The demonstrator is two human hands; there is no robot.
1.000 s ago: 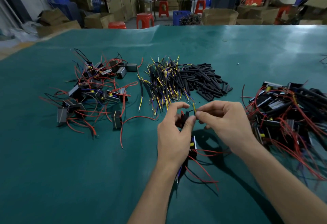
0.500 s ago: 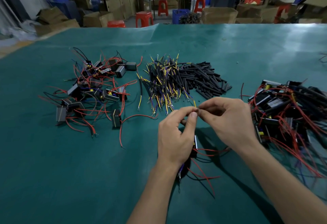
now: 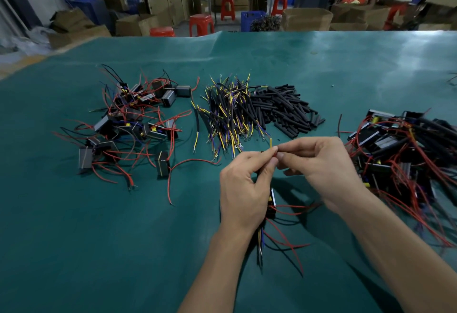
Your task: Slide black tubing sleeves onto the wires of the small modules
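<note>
sleeving step: left hand (image 3: 243, 190) grips module (image 3: 272, 201), pinches wire (image 3: 271, 144); right hand (image 3: 319, 164) pinches wire tip, sleeve not visible. next: likely feed sleeve from pile (image 3: 284, 112).

Two hands (image 3: 243, 189), two module heaps (image 3: 133, 124), four stools (image 3: 201, 24)

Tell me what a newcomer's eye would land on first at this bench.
First the two hands at centre: left hand and right hand meet fingertip to fingertip around a yellow wire, with a module below the left hand. Next, the heap of black sleeves behind them on the green mat, and tangles of red-wired modules far left and far right.
</note>
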